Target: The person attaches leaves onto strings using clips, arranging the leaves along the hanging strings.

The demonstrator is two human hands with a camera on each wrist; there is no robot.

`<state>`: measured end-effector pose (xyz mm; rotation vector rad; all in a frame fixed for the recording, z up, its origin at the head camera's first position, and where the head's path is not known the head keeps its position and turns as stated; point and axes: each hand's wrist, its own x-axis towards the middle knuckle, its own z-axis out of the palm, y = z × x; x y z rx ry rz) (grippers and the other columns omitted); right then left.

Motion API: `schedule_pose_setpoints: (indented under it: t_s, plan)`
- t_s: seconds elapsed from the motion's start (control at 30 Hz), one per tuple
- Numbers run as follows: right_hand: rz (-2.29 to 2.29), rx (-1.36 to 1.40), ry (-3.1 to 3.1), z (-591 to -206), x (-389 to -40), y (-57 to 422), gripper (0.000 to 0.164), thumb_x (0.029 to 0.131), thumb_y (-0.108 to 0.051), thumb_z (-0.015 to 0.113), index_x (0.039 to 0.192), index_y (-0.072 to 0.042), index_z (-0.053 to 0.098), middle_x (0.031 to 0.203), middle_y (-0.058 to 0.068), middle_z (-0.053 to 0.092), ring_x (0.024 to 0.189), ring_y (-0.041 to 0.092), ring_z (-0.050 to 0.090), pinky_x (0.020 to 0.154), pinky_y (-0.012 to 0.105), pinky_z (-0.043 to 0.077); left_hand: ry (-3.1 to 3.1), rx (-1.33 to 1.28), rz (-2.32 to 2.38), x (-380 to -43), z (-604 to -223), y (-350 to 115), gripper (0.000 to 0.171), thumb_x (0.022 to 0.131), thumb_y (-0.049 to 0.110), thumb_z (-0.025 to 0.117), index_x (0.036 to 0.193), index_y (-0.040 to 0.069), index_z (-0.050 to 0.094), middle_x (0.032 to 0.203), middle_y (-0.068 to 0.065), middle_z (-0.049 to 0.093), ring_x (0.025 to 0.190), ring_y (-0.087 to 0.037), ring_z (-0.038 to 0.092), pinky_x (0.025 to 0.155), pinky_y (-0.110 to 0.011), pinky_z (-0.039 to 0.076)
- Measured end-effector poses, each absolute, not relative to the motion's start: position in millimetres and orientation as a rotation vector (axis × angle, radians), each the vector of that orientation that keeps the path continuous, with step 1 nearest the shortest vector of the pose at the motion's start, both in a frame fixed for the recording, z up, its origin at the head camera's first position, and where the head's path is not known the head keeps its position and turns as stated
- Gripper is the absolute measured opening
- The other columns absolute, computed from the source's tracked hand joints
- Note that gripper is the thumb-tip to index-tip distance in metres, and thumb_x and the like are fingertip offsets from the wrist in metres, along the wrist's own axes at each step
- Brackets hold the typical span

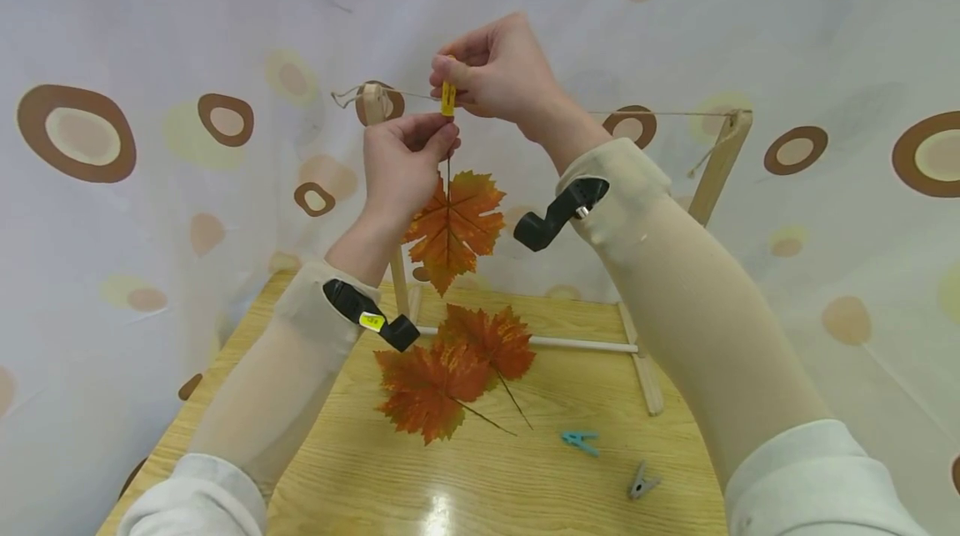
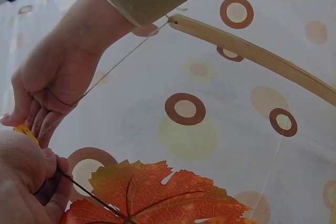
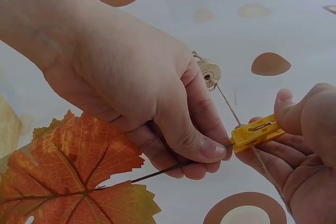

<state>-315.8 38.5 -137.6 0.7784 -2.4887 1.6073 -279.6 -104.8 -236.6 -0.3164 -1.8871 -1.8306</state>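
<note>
Clothespin [image 1: 448, 99], yellow, pinched at twine [image 1: 686, 113] by fingers of right hand [image 1: 498, 69], autumn leaf [image 1: 453, 223] gripped by stem [image 1: 448, 167] in left hand [image 1: 403, 159]

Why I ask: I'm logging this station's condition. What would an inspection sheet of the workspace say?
Surface: light wood-grain table, reflecting light at its near side.
Job's things: yellow plastic clothespin at tan twine; lobed orange-red leaf below, its thin dark stem meeting the clothespin, clamping unclear; two similar leaves overlapping on the table; right of them, blue plastic clothespin and grey clothespin.
Clutter: nothing seen.
Hands: left hand pinches the stem; right hand pinches the yellow clothespin.
Cables: nothing seen.
Surroundings: wooden frame holding the twine; white backdrop sheet with brown-and-beige ovals.
</note>
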Motion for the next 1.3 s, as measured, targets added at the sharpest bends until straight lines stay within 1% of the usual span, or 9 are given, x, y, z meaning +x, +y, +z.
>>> schedule_pose_setpoints:
  t_s: [0.23, 0.37, 0.47, 0.6, 0.67, 0.77, 1.0, 1.13, 1.3]
  plan:
    - [1.606, 0.825, -2.528, -138, -316, 40, 0.031, 0.103, -0.022, 0.07, 0.124, 0.0, 0.075, 0.105, 0.012, 0.077, 0.098, 0.021, 0.076, 0.093, 0.032, 0.06, -1.9, -0.296, -1.826, -278, -238, -105, 0.017, 0.1, 0.008, 0.075, 0.112, -0.003, 0.08, 0.098, -0.015, 0.078, 0.088, -0.02, 0.075, 0.087, -0.029, 0.061]
    - [1.643, 0.875, -2.52, -140, -316, 42, 0.034, 0.103, -0.02, 0.07, 0.129, 0.002, 0.072, 0.107, 0.014, 0.076, 0.102, 0.022, 0.076, 0.096, 0.031, 0.058, -1.902, -0.278, -1.83, -279, -239, -105, 0.017, 0.1, 0.008, 0.075, 0.111, -0.003, 0.08, 0.098, -0.015, 0.078, 0.088, -0.021, 0.075, 0.087, -0.029, 0.061]
    - [1.67, 0.9, -2.517, -141, -317, 44, 0.04, 0.103, -0.018, 0.072, 0.136, 0.003, 0.068, 0.111, 0.015, 0.076, 0.106, 0.023, 0.075, 0.096, 0.031, 0.058, -1.9, -0.275, -1.821, -279, -241, -105, 0.017, 0.1, 0.009, 0.076, 0.111, -0.003, 0.08, 0.098, -0.015, 0.078, 0.089, -0.021, 0.075, 0.087, -0.029, 0.061]
    - [1.67, 0.891, -2.54, -143, -317, 47, 0.05, 0.101, -0.017, 0.074, 0.145, 0.002, 0.061, 0.12, 0.015, 0.073, 0.11, 0.022, 0.073, 0.098, 0.03, 0.057, -1.903, -0.28, -1.803, -279, -242, -105, 0.017, 0.1, 0.009, 0.075, 0.112, -0.003, 0.079, 0.099, -0.015, 0.078, 0.089, -0.02, 0.075, 0.088, -0.029, 0.061]
    - [1.67, 0.882, -2.544, -144, -317, 49, 0.052, 0.101, -0.016, 0.074, 0.148, 0.001, 0.06, 0.123, 0.014, 0.072, 0.112, 0.022, 0.072, 0.098, 0.03, 0.057, -1.905, -0.286, -1.796, -279, -243, -104, 0.017, 0.1, 0.009, 0.075, 0.112, -0.003, 0.079, 0.099, -0.015, 0.078, 0.089, -0.02, 0.075, 0.087, -0.029, 0.061]
    - [1.69, 0.88, -2.528, -145, -317, 50, 0.052, 0.101, -0.014, 0.074, 0.148, 0.002, 0.059, 0.126, 0.014, 0.072, 0.114, 0.021, 0.071, 0.098, 0.03, 0.057, -1.907, -0.301, -1.773, -279, -245, -104, 0.018, 0.1, 0.009, 0.075, 0.112, -0.003, 0.079, 0.1, -0.014, 0.078, 0.089, -0.022, 0.075, 0.087, -0.03, 0.061]
    - [1.684, 0.888, -2.51, -143, -314, 56, 0.051, 0.1, -0.012, 0.076, 0.147, -0.001, 0.061, 0.132, 0.013, 0.07, 0.119, 0.02, 0.069, 0.101, 0.034, 0.056, -1.921, -0.312, -1.753, -278, -248, -106, 0.021, 0.1, 0.009, 0.075, 0.118, -0.002, 0.078, 0.104, -0.012, 0.078, 0.1, -0.03, 0.076, 0.09, -0.029, 0.06]
    - [1.714, 0.907, -2.469, -144, -314, 62, 0.049, 0.098, -0.008, 0.077, 0.144, 0.001, 0.063, 0.132, 0.013, 0.07, 0.119, 0.02, 0.07, 0.099, 0.034, 0.057, -1.923, -0.306, -1.758, -277, -248, -107, 0.022, 0.099, 0.01, 0.076, 0.118, -0.002, 0.078, 0.105, -0.013, 0.078, 0.099, -0.025, 0.076, 0.091, -0.029, 0.06]
    - [1.806, 0.924, -2.386, -147, -315, 71, 0.044, 0.095, -0.003, 0.079, 0.137, 0.005, 0.067, 0.127, 0.018, 0.073, 0.119, 0.026, 0.07, 0.096, 0.035, 0.059, -1.926, -0.293, -1.765, -277, -248, -108, 0.023, 0.099, 0.008, 0.077, 0.12, 0.0, 0.078, 0.11, -0.015, 0.078, 0.101, -0.024, 0.075, 0.091, -0.028, 0.059]
